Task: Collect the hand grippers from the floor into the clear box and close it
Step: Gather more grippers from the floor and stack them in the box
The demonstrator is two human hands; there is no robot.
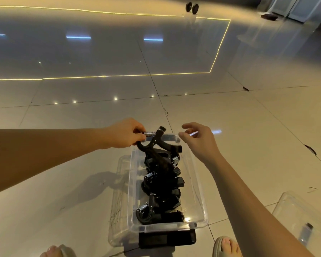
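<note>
Over the far end of the clear box (191,182), left hand (122,134) pinches a hand gripper (156,139) by its spring; right hand (198,143) hovers, grip wide. Packing step: next, drop it in, then fetch the lid (295,210).

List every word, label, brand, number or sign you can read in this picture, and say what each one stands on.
No text can be read anywhere in this view.
clear box: no label visible.
hand grippers inside it, and the hand gripper in the left hand: black, no markings legible.
dumbbell far off on the floor: too small to show any number.
</note>
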